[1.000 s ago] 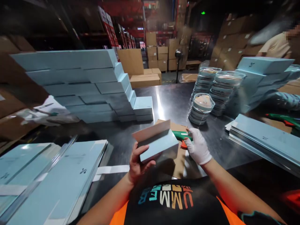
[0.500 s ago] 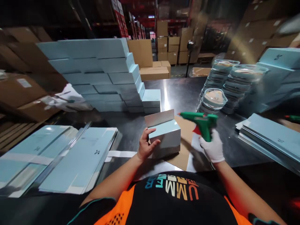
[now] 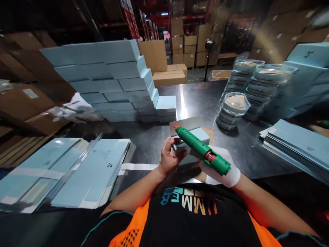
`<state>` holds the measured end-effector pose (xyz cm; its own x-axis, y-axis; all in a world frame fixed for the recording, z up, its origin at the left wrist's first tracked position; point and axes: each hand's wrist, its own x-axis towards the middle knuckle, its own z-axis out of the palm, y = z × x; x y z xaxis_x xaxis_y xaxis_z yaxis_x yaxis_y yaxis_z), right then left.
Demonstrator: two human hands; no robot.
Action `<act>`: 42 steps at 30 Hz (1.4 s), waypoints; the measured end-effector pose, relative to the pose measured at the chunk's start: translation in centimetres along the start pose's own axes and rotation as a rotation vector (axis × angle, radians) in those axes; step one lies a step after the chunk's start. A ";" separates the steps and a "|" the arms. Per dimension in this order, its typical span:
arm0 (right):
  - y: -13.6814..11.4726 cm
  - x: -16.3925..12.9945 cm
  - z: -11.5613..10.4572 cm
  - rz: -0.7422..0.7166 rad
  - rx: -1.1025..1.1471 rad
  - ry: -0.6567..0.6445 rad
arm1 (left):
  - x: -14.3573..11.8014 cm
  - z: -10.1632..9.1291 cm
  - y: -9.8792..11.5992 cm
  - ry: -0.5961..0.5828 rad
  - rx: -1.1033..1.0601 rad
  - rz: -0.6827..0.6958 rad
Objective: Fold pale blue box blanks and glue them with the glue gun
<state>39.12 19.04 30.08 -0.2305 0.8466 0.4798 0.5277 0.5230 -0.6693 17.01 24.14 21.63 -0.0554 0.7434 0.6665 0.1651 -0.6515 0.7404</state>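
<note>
A small pale-blue carton [image 3: 203, 134] stands in front of me with one long flap raised. Bare, my left hand [image 3: 170, 157] grips the carton's left end between thumb and fingers. My right hand [image 3: 223, 164], in a white glove, is closed around a green hot glue gun [image 3: 196, 145]. Its orange nozzle points left, over the carton near the inner side of the raised flap. Whether the tip touches the flap I cannot tell. The gun hides much of the carton's top, and its trigger is out of sight. Brown cardboard [image 3: 209, 134] lies under the carton.
A wall of pale-blue boxes [image 3: 120, 79] rises at the back left. Flat blue cartons lie stacked at the left [image 3: 89, 171] and right [image 3: 300, 140]. Round clear tubs [image 3: 228, 111] stand in stacks at the back right. A white strip [image 3: 140, 167] crosses the dark table [image 3: 144, 140].
My right hand has brought the glue gun left and turned it over the carton. The carton, held in my left hand, has shifted slightly right.
</note>
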 end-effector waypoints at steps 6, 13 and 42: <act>1.3 0.7 -1.1 0.160 0.130 0.007 | -0.6 -0.2 -0.4 0.005 0.047 0.037; 8.3 0.7 -1.6 0.580 0.391 0.166 | -0.1 -1.2 -0.4 0.032 0.030 -0.111; 7.7 3.0 1.9 -0.086 0.303 -0.105 | 1.6 -3.1 -1.7 -0.030 -0.149 0.112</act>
<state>40.95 25.74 25.29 -0.3552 0.7953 0.4913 0.2392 0.5854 -0.7746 13.62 26.03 21.72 -0.0151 0.6675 0.7445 0.0211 -0.7442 0.6677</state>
